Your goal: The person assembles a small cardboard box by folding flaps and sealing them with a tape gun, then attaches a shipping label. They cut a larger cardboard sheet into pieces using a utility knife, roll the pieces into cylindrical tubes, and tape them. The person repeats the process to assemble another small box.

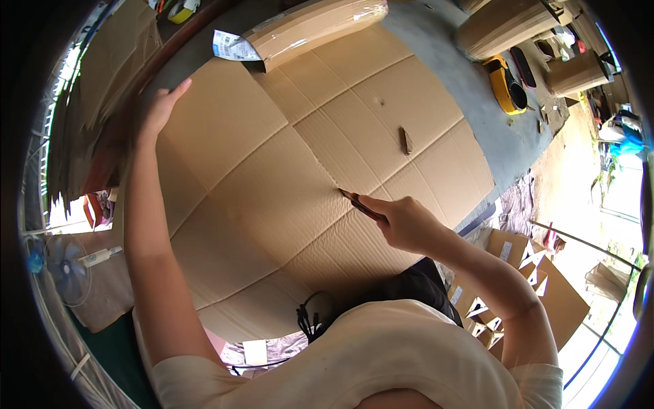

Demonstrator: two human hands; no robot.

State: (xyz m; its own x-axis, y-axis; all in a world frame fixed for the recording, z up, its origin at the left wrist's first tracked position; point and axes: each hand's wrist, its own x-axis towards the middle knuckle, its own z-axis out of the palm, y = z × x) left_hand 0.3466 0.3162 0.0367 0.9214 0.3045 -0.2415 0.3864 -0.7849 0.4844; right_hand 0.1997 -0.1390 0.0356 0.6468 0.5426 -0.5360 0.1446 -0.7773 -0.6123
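A large creased cardboard sheet (272,198) spreads across the work surface in front of me. At its far left edge is my left hand (162,112), its thumb lying over the cardboard and the other fingers bent at the edge, partly hidden. My right hand (409,221) is closed round a slim dark utility knife (366,207) with a reddish stripe. The knife's tip meets the cardboard near the middle, at the lower end of a slit-like line running toward the upper left. Right of that line, the cardboard has a small torn flap (407,141).
A long taped cardboard package (317,31) lies along the sheet's far edge. Brown rolls (507,31) and a yellow tape measure (505,85) are at the far right. Cut cardboard pieces (528,286) stand at lower right, and a small fan (68,271) at left.
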